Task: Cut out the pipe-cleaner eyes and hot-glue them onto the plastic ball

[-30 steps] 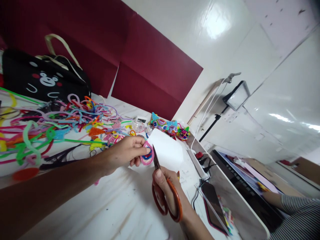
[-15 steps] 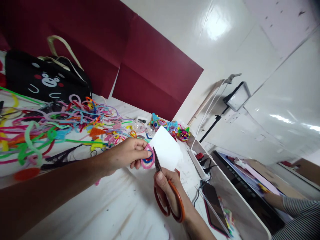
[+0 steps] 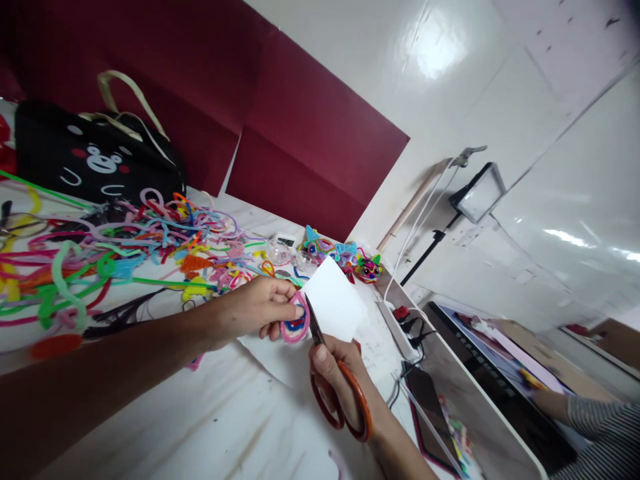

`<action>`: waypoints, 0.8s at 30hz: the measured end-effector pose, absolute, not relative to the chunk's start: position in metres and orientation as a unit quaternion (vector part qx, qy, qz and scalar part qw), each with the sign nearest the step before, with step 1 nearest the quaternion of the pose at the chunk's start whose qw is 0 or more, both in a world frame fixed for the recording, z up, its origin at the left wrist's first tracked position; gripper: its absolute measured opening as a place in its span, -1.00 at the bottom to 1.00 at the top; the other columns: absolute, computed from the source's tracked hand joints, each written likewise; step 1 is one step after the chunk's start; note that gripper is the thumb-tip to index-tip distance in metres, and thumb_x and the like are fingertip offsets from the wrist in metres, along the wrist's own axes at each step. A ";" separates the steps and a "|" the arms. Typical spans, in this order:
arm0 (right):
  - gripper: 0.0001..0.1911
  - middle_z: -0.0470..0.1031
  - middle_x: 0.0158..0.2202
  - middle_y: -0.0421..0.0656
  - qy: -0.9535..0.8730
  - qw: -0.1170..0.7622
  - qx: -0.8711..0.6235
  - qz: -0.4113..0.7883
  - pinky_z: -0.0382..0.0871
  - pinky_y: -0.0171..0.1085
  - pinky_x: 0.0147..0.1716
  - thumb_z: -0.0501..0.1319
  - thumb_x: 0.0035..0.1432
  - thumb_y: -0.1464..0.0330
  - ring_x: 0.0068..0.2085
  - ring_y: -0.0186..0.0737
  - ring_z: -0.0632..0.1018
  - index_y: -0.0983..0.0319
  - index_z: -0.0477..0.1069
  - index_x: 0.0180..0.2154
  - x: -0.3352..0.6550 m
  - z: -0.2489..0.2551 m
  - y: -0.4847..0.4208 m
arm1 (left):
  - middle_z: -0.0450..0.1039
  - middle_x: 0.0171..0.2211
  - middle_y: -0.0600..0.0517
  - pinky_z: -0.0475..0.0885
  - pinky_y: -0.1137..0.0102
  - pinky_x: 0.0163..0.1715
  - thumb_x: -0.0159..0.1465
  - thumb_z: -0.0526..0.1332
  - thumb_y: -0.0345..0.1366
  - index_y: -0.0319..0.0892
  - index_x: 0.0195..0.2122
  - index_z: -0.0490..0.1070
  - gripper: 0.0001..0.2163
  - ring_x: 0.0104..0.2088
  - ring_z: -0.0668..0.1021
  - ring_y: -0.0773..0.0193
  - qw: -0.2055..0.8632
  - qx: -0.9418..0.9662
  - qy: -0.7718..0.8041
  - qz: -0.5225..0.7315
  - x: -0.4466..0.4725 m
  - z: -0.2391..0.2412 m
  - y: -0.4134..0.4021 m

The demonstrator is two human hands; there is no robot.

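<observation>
Between the thumb and fingers of my left hand [image 3: 273, 307] is a pink-rimmed oval of bent pipe cleaners [image 3: 296, 328], with blue and red inside. My right hand [image 3: 334, 363] is wrapped around a pair of scissors [image 3: 364, 407] with orange-brown handles. Its dark blades point up and away beside the oval's right edge; whether they touch it I cannot tell. Just behind the oval, a white sheet of paper [image 3: 334, 297] lies across the blades' far side. The left fingertips under the oval are partly hidden.
A heap of colourful pipe cleaners [image 3: 165, 233] spreads over the left of the white table [image 3: 240, 413], before a black bag [image 3: 100, 157]. Fuzzy animal figures [image 3: 370, 268] sit at the back. A power strip [image 3: 397, 327] and a tablet [image 3: 430, 407] lie right. A co-worker's sleeve [image 3: 595, 417] shows at far right.
The oval has turned slightly in my left hand, and the white paper has shifted a little; a pale edge now shows under my hands. The scissors stay beside the oval.
</observation>
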State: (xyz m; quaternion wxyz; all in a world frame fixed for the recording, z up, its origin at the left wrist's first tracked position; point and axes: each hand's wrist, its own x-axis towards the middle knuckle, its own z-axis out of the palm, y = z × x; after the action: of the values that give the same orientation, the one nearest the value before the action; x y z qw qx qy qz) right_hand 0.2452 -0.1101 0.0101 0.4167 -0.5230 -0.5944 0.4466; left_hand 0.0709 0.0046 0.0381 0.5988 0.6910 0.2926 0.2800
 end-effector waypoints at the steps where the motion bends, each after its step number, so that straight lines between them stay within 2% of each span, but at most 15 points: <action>1: -0.45 0.13 -0.77 -0.40 -0.597 0.417 -0.524 0.442 -0.13 -0.43 -0.81 0.11 0.25 -0.14 -0.78 -0.49 0.14 0.17 0.19 -0.50 0.246 0.010 -0.110 | 0.40 -0.69 0.14 0.18 0.56 -0.70 0.09 0.32 -0.17 -0.17 -0.45 0.44 -0.82 -0.69 0.38 0.41 0.598 0.693 0.292 0.277 0.071 0.038 0.005; 8: -0.40 0.10 -0.79 -0.40 -0.620 0.399 -0.529 0.420 -0.19 -0.40 -0.75 0.11 0.24 -0.15 -0.78 -0.52 0.13 0.18 0.14 -0.55 0.251 0.007 -0.108 | 0.40 -0.68 0.16 0.21 0.56 -0.68 0.09 0.33 -0.15 -0.19 -0.41 0.44 -0.78 -0.67 0.38 0.42 0.599 0.702 0.291 0.251 0.069 0.040 0.008; 16: -0.45 0.14 -0.79 -0.40 -0.628 0.393 -0.524 0.419 -0.06 -0.43 -0.79 0.12 0.24 -0.13 -0.78 -0.48 0.15 0.18 0.20 -0.49 0.253 0.008 -0.107 | 0.40 -0.66 0.17 0.19 0.56 -0.67 0.12 0.32 -0.19 -0.20 -0.37 0.46 -0.82 -0.67 0.37 0.43 0.604 0.707 0.274 0.244 0.069 0.037 0.006; 24: -0.38 0.09 -0.72 -0.37 -0.642 0.384 -0.547 0.376 -0.08 -0.37 -0.67 0.09 0.17 -0.23 -0.67 -0.44 0.13 0.19 0.25 -0.49 0.255 0.002 -0.104 | 0.40 -0.65 0.16 0.19 0.56 -0.66 0.11 0.32 -0.17 -0.20 -0.40 0.44 -0.80 -0.65 0.37 0.44 0.607 0.707 0.274 0.239 0.068 0.038 0.006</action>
State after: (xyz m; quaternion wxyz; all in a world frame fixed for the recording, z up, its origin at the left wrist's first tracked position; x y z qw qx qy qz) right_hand 0.2547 -0.1036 0.0018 0.3837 -0.5468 -0.6422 0.3761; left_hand 0.0675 0.0061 0.0384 0.6069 0.7067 0.2744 0.2385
